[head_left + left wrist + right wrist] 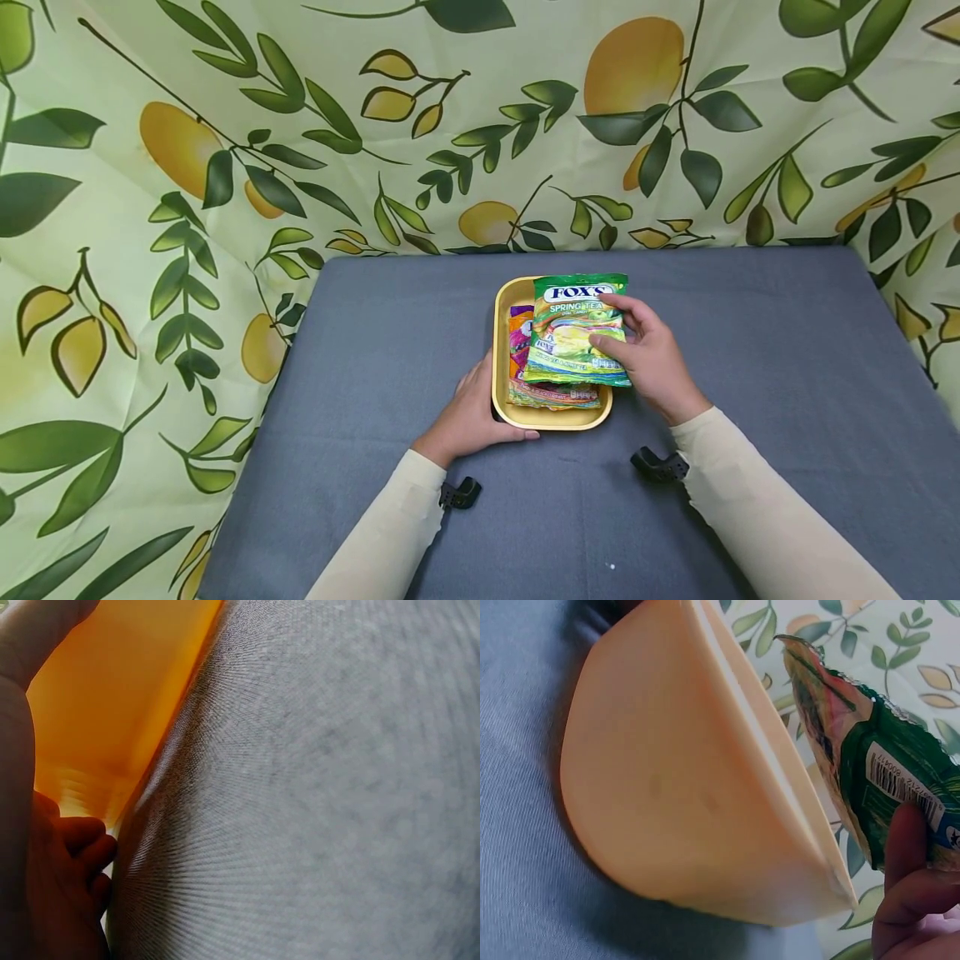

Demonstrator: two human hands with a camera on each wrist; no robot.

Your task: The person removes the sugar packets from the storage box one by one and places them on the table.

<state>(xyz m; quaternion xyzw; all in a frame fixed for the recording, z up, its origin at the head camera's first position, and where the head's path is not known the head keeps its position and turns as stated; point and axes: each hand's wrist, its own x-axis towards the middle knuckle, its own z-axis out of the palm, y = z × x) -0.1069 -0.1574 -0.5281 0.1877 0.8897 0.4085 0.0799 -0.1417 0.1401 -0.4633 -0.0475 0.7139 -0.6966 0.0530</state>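
A green FOX'S Spring Tea candy bag [573, 333] is pinched at its right side by my right hand [652, 354]. In the right wrist view the bag [900, 776] is tilted above the tub's rim, with fingers of the right hand [919, 900] on its barcode side. Beneath it, a yellow tub [555, 422] holds purple-orange and reddish candy packaging [555, 396]. My left hand [472, 412] grips the tub's lower left corner, thumb along the near side. The left wrist view shows that hand [67, 877] against the tub's wall [112, 712].
The tub stands on a table with a grey-blue cloth [390, 350]. Behind and to the left hangs a cream fabric [480, 75] printed with leaves and yellow fruit. Black straps [660, 465] are on both wrists. A small white speck [612, 567] lies near the front.
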